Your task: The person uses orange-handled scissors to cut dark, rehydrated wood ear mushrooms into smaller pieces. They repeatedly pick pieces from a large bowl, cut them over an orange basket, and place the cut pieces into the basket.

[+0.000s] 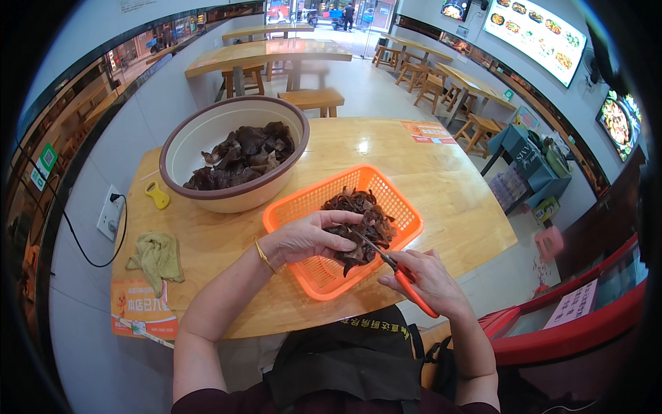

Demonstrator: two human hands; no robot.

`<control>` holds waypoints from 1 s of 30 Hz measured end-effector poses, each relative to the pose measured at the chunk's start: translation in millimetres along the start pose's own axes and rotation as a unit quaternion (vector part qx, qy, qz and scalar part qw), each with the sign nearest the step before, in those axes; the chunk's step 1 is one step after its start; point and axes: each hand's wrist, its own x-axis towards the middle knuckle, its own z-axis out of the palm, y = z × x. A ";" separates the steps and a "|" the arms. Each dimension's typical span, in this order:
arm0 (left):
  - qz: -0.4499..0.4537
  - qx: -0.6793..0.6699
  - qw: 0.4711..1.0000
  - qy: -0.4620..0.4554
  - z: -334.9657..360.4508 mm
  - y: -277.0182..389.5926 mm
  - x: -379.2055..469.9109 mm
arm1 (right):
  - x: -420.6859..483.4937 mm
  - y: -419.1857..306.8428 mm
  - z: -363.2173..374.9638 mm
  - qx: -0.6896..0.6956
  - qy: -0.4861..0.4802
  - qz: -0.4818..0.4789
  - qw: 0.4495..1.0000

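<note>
Over an orange plastic basket, my left hand holds a dark brown piece of wood ear mushroom between thumb and fingers. My right hand grips scissors with orange-red handles, their blades pointing at the piece by my left fingertips. Smaller cut-looking strips of wood ear lie in the basket beyond my fingers. Behind and to the left, a large cream basin with a brown rim holds a heap of larger wood ear pieces.
On the wooden table lie a yellow peeler-like tool and a crumpled green-yellow cloth at the left. Orange printed sheets are at two corners. A wall socket with a black cord is left; a red-edged cabinet stands right.
</note>
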 end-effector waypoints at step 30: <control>0.174 -0.189 0.966 -0.009 0.8 -2.3 9.9 | -12.8 -1.3 13.9 -0.038 0.110 0.011 0.993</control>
